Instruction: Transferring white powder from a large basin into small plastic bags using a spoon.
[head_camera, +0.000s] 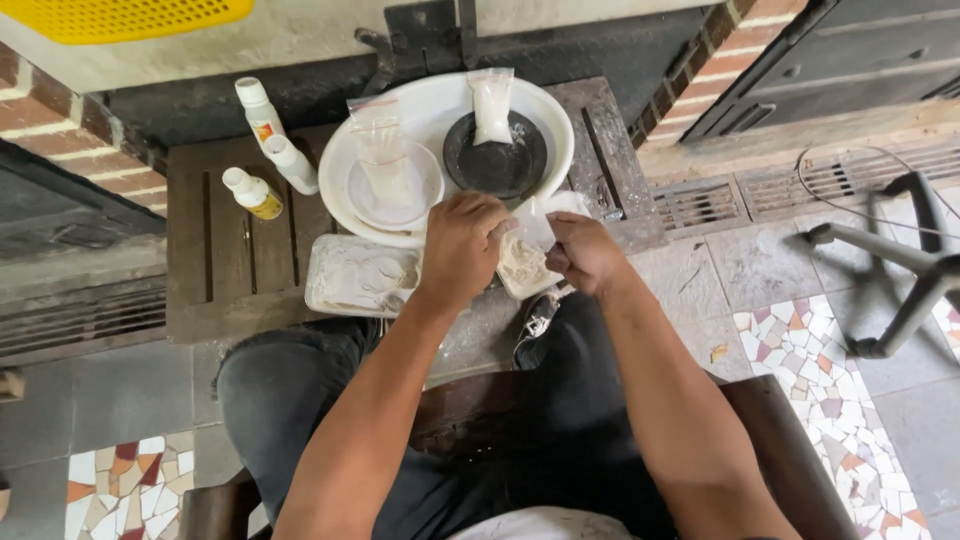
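Holding a clear plastic bag of pale powder (524, 255) between both hands, just above the dark wooden worktop (235, 265): left hand (462, 243) closed on its top edge, right hand (583, 251) pinching its side. Behind sits a large white basin (545, 115) with a black bowl (495, 158); three small white bottles (268, 150) stand left.

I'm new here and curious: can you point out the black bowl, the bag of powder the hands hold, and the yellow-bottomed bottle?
black bowl (500, 165): head view, on its bare inner floor.
bag of powder (522, 262): head view, on its powder-filled middle.
yellow-bottomed bottle (253, 193): head view, on its body.
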